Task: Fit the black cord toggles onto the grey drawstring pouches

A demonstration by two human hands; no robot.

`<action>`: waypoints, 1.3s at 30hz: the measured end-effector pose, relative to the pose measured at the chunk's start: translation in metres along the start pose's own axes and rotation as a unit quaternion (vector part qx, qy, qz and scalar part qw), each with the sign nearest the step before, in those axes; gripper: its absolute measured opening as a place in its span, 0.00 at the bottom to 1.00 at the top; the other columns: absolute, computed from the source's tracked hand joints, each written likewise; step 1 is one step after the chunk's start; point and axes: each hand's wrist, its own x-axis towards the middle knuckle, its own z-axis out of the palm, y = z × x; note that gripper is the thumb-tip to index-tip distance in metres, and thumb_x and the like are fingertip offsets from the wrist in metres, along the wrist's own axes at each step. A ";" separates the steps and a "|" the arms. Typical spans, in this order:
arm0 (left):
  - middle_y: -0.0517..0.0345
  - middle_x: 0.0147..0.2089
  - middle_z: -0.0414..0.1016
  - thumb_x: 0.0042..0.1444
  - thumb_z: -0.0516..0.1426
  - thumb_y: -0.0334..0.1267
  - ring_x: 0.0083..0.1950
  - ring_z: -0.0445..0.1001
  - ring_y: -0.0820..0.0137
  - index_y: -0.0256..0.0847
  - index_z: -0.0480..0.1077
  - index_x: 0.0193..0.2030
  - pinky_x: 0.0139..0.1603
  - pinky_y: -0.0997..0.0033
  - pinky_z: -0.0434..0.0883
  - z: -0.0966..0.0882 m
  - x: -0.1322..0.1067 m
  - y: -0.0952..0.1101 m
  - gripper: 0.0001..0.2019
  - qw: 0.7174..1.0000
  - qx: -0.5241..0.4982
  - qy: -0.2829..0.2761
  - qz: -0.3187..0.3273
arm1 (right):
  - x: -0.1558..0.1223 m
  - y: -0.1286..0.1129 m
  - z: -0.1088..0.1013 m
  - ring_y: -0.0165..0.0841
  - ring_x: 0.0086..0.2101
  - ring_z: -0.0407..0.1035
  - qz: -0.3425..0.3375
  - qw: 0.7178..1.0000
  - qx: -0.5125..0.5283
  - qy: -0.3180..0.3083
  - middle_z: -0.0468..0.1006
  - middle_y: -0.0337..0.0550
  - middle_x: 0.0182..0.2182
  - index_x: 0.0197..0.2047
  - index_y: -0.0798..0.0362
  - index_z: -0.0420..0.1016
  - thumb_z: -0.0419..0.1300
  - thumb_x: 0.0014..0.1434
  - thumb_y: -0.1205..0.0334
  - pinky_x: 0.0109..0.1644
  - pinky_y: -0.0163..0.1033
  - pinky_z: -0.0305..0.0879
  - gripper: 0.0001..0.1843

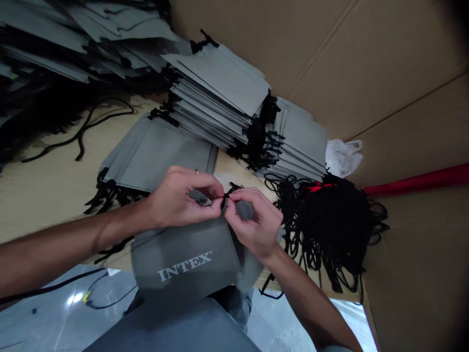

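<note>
Both my hands meet over the near edge of the table, pinching one black cord [226, 195] that shows a small knot between the fingertips. My left hand [186, 195] grips it from the left with thumb and forefinger, a ring on one finger. From the right, my right hand [254, 217] pinches the same cord. Right below hangs a grey pouch [186, 259] printed with "INTEX", overlapping the table's front edge. Just behind my left hand lies a small pile of grey pouches [161, 149] with knotted black cord ends. My fingers partly cover the knot.
Stacked grey pouches [227, 80] stand at the back, beside a second stack [300, 134]. At right lies a large bundle of black cords [333, 230], near a white plastic bag [343, 156] and a red strip [417, 179]. Cardboard [403, 98] walls the right side. More pouches [91, 29] fill the upper left.
</note>
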 end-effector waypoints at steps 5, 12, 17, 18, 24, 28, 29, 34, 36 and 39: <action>0.64 0.31 0.85 0.58 0.68 0.29 0.28 0.82 0.76 0.40 0.81 0.37 0.32 0.84 0.78 -0.002 0.002 -0.001 0.03 0.995 -0.075 -0.021 -0.059 | -0.002 0.004 -0.003 0.34 0.39 0.80 0.052 0.997 0.048 -0.006 0.84 0.41 0.39 0.46 0.50 0.82 0.68 0.65 0.73 0.47 0.45 0.81 0.09; 0.63 0.42 0.89 0.68 0.63 0.31 0.35 0.85 0.75 0.44 0.80 0.47 0.39 0.80 0.78 -0.002 -0.005 -0.011 0.05 0.984 0.140 -0.017 0.106 | -0.003 0.004 -0.006 0.32 0.39 0.80 0.090 0.996 0.018 -0.010 0.84 0.39 0.39 0.46 0.50 0.82 0.68 0.65 0.71 0.47 0.41 0.82 0.08; 0.62 0.43 0.89 0.70 0.63 0.32 0.37 0.86 0.74 0.45 0.79 0.47 0.41 0.78 0.80 -0.001 -0.006 -0.012 0.04 0.974 0.164 -0.005 0.154 | -0.005 0.002 -0.005 0.33 0.39 0.81 0.105 0.994 0.006 -0.010 0.85 0.41 0.40 0.46 0.50 0.82 0.67 0.67 0.69 0.48 0.43 0.84 0.07; 0.63 0.42 0.89 0.69 0.63 0.33 0.36 0.86 0.74 0.45 0.79 0.47 0.40 0.78 0.79 -0.002 -0.005 -0.010 0.04 0.980 0.146 -0.011 0.134 | -0.005 0.002 -0.005 0.33 0.39 0.82 0.105 0.994 0.005 -0.010 0.85 0.41 0.40 0.46 0.50 0.82 0.67 0.67 0.68 0.48 0.43 0.84 0.06; 0.64 0.38 0.88 0.66 0.66 0.31 0.34 0.85 0.75 0.43 0.83 0.43 0.38 0.83 0.79 -0.008 0.005 -0.003 0.03 0.999 0.018 -0.048 0.010 | -0.004 0.001 -0.007 0.33 0.39 0.82 0.103 0.995 -0.002 -0.012 0.85 0.41 0.40 0.46 0.49 0.82 0.67 0.67 0.68 0.50 0.42 0.85 0.06; 0.63 0.39 0.89 0.66 0.67 0.33 0.35 0.86 0.74 0.44 0.83 0.43 0.38 0.80 0.80 -0.006 0.004 -0.007 0.02 0.999 0.021 -0.042 0.016 | -0.004 0.002 -0.008 0.33 0.39 0.82 0.100 0.995 0.002 -0.005 0.85 0.41 0.40 0.46 0.50 0.83 0.68 0.67 0.69 0.49 0.41 0.84 0.06; 0.63 0.39 0.89 0.67 0.67 0.32 0.35 0.86 0.74 0.43 0.83 0.44 0.39 0.80 0.80 -0.006 0.004 -0.008 0.03 0.999 0.027 -0.041 0.018 | -0.004 0.002 -0.008 0.33 0.39 0.82 0.095 0.995 0.005 -0.002 0.85 0.41 0.40 0.46 0.50 0.83 0.68 0.66 0.69 0.49 0.41 0.84 0.06; 0.63 0.40 0.88 0.67 0.66 0.31 0.35 0.85 0.77 0.41 0.82 0.45 0.41 0.82 0.78 -0.004 -0.001 -0.008 0.03 0.996 0.058 -0.033 0.055 | -0.004 0.002 -0.006 0.33 0.39 0.81 0.094 0.996 0.004 -0.007 0.85 0.41 0.40 0.46 0.50 0.82 0.67 0.67 0.70 0.48 0.42 0.84 0.06; 0.63 0.40 0.88 0.68 0.65 0.31 0.35 0.85 0.77 0.42 0.80 0.45 0.41 0.82 0.78 -0.003 -0.003 -0.007 0.03 0.994 0.080 -0.034 0.063 | -0.004 0.001 -0.004 0.33 0.39 0.81 0.079 0.997 0.002 -0.007 0.85 0.41 0.40 0.46 0.50 0.81 0.67 0.67 0.70 0.48 0.43 0.84 0.07; 0.63 0.39 0.87 0.69 0.63 0.31 0.35 0.84 0.76 0.42 0.78 0.45 0.40 0.81 0.76 0.000 -0.007 -0.006 0.03 0.990 0.120 -0.028 0.072 | -0.002 -0.002 -0.001 0.34 0.40 0.81 0.021 1.000 -0.015 0.000 0.85 0.41 0.39 0.45 0.50 0.80 0.66 0.67 0.74 0.48 0.44 0.84 0.09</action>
